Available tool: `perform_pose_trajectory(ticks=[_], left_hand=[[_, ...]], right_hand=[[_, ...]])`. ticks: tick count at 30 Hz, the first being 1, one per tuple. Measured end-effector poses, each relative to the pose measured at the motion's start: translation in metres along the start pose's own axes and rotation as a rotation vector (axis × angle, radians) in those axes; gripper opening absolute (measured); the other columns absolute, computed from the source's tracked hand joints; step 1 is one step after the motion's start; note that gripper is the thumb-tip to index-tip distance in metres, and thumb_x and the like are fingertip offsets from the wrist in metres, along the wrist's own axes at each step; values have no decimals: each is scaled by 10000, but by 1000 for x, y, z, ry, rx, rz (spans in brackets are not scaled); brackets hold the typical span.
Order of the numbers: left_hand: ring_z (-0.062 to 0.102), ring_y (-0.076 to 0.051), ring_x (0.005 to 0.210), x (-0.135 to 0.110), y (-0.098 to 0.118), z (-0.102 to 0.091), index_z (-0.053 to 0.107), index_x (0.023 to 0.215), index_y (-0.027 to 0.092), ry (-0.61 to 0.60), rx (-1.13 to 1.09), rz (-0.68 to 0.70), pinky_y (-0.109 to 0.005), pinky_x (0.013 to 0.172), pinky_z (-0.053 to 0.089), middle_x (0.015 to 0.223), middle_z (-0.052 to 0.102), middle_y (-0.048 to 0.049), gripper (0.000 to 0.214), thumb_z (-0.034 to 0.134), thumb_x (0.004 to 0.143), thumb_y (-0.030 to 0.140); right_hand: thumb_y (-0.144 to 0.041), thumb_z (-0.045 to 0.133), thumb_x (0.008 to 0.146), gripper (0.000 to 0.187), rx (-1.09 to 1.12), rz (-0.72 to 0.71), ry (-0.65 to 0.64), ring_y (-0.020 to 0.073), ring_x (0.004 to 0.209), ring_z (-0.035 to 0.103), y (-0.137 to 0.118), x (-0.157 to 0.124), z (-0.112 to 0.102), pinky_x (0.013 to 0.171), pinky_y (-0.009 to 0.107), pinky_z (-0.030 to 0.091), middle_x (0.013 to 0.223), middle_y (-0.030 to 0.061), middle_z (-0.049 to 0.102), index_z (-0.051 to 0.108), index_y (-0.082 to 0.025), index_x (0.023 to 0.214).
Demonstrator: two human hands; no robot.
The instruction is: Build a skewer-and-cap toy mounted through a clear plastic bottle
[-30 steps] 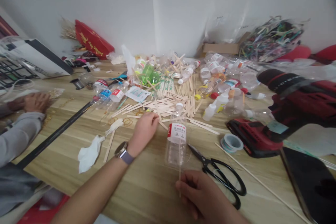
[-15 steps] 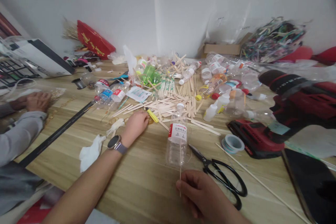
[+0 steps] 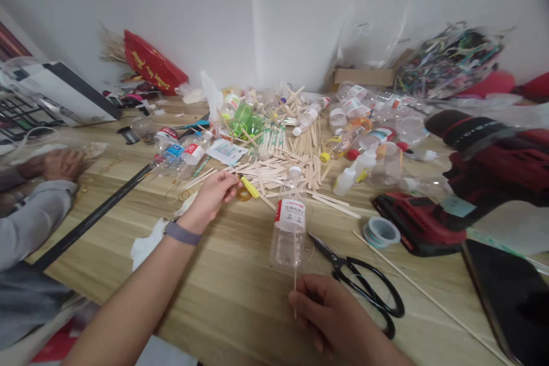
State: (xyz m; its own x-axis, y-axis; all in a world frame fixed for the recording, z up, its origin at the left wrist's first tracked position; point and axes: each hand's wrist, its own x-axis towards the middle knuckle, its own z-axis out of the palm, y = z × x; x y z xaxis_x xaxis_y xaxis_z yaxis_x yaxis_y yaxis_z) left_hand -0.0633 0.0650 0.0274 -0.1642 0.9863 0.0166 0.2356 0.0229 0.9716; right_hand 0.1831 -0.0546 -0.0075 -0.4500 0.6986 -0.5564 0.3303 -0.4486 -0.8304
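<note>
My right hand (image 3: 326,311) pinches a thin wooden stick (image 3: 295,289) upright between thumb and fingers. Behind the stick stands a clear plastic bottle (image 3: 288,246) with a red and white label and a white cap. Black-handled scissors (image 3: 343,263) lie just right of it. My left hand (image 3: 218,191), with a band on its wrist, has thumb and fingertips pressed together at the dark end of a yellow-handled tool (image 3: 249,187). Yellowish rubber bands (image 3: 244,194) lie under that tool. Whether the left fingertips grip the tool or something small is unclear.
Flat wooden sticks (image 3: 274,170) and several bottles crowd the table's back. On the right are a red and black power drill (image 3: 484,154), a tape roll (image 3: 381,233), a long stick (image 3: 424,291) and a dark phone-like slab (image 3: 506,297). Another person's hands (image 3: 62,164) work at far left.
My left hand has turned over so its thumb side shows and lifted slightly, fingertips staying beside the yellow-handled tool. My right hand and its stick have hardly moved.
</note>
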Motion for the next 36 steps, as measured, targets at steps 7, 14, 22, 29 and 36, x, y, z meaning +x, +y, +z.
perform_pose_trajectory(ticks=[7, 14, 22, 29, 36], left_hand=[[500, -94, 571, -3, 8, -3, 675, 775, 149, 74, -33, 26, -190, 460, 316, 778, 662, -34, 261, 704, 651, 376], [423, -87, 477, -8, 23, -1, 602, 694, 175, 159, 0, 47, -200, 467, 286, 524, 527, 60, 116, 621, 689, 290], [427, -63, 387, -82, 31, 18, 538, 654, 184, -288, -45, -297, -172, 367, 268, 510, 532, 58, 132, 605, 675, 296], [541, -82, 483, -143, 12, 45, 585, 647, 159, -542, -348, -684, -196, 459, 416, 609, 609, 13, 171, 635, 677, 320], [620, -95, 506, -147, 6, 50, 638, 712, 146, -630, -454, -722, -194, 510, 468, 627, 672, -6, 107, 630, 667, 242]], right_hand=[[-510, 567, 700, 339, 12, 9, -11, 36, 319, 332, 0, 1, 1, 303, 176, 226, 483, -84, 460, 428, -215, 608], [-530, 553, 691, 349, 26, -13, -15, 33, 322, 325, 1, 1, 0, 312, 178, 214, 488, -85, 457, 431, -212, 617], [-530, 560, 700, 351, 29, -12, -27, 35, 332, 345, 0, 0, -2, 319, 170, 240, 478, -82, 457, 453, -204, 626], [-580, 595, 719, 412, 64, -75, -91, 44, 362, 363, -5, -4, -1, 335, 171, 276, 488, -80, 438, 480, -195, 628], [-626, 514, 773, 435, 30, -138, -84, 60, 386, 359, -3, -4, -4, 356, 183, 274, 504, -66, 457, 481, -205, 664]])
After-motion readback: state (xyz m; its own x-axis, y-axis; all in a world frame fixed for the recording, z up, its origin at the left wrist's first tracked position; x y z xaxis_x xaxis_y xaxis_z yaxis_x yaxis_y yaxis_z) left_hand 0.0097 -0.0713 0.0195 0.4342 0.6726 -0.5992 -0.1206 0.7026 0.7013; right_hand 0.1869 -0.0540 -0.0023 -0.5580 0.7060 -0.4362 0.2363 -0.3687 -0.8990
